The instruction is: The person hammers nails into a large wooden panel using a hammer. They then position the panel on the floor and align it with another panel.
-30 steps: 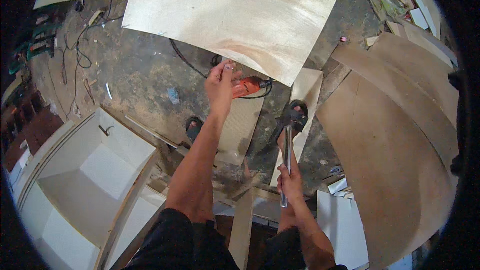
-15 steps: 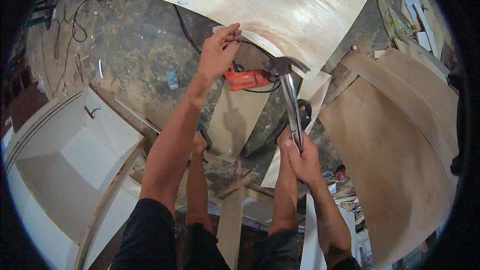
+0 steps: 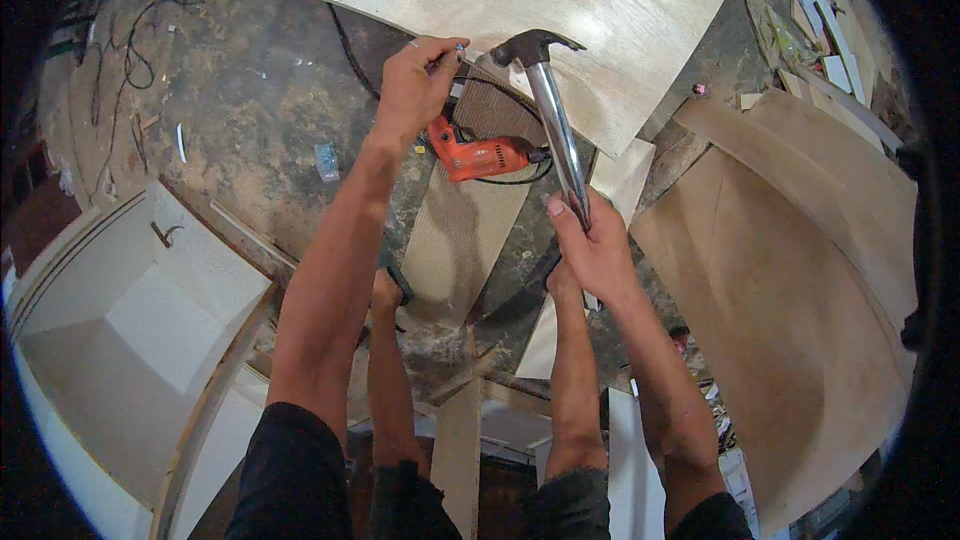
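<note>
My right hand (image 3: pixel 598 250) is wrapped round the shiny metal handle of a claw hammer (image 3: pixel 556 120). The hammer's dark head points away from me, over the near edge of a large pale sheet of board (image 3: pixel 610 20). Just left of the hammer head, my left hand (image 3: pixel 415 88) is pinched at that same edge. A tiny shiny bit shows at its fingertips, too small to name. Below the hands, an orange power drill (image 3: pixel 485 158) lies on a brown ribbed strip (image 3: pixel 460 240), partly in front of the hammer's left side.
A white open box-like cabinet (image 3: pixel 160 340) stands at the left. On the right lies a big brown curved panel (image 3: pixel 770 330). Dark cable (image 3: pixel 350 50) runs over the floor, and scrap strips (image 3: pixel 830 30) are piled far right. My legs and feet flank the ribbed strip.
The hammer and my right hand have moved away from me, and the hammer head is now nearer my left hand. My left hand has shifted slightly left and farther off, still pinched.
</note>
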`<state>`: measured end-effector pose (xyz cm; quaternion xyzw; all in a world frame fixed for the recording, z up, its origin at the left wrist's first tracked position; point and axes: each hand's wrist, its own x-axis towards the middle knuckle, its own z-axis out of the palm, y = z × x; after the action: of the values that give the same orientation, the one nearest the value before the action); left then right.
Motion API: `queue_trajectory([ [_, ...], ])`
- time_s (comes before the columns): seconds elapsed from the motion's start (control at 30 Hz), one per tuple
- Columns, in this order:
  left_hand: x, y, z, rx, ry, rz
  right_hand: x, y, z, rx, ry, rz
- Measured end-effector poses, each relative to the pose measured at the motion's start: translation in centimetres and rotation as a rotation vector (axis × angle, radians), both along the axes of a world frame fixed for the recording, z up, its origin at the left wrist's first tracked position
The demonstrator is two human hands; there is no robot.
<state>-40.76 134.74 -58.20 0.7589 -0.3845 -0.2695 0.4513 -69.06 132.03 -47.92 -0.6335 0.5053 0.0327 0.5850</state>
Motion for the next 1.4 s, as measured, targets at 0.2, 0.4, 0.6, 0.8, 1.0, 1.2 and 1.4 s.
queue_trajectory([
  [0.2, 0.6, 0.2, -1.1, -0.103, -0.113, -0.02, 0.9, -0.6, -0.2, -0.061, -0.002, 0.029],
  [0.4, 1.3, -0.1, -1.6, -0.164, -0.21, -0.058, 2.6, -1.4, 0.4, -0.136, 0.031, 0.083],
  [0.6, 1.4, -0.1, -1.9, -0.196, -0.126, -0.053, 3.3, -1.9, 1.5, -0.218, 0.078, 0.183],
  [0.8, 1.0, -0.3, -2.4, -0.169, -0.225, -0.038, 3.2, -2.2, 1.3, -0.186, 0.118, 0.173],
  [1.0, 1.2, -0.2, -2.4, -0.177, -0.256, -0.071, 2.4, -1.8, 0.7, -0.201, 0.08, 0.118],
  [1.2, 0.7, -0.3, -2.7, -0.204, -0.315, -0.038, 2.7, -2.2, 1.0, -0.218, 0.072, 0.14],
  [1.4, 0.2, 0.0, -3.0, -0.265, -0.159, 0.005, 3.0, -3.0, 1.4, -0.18, 0.114, 0.166],
])
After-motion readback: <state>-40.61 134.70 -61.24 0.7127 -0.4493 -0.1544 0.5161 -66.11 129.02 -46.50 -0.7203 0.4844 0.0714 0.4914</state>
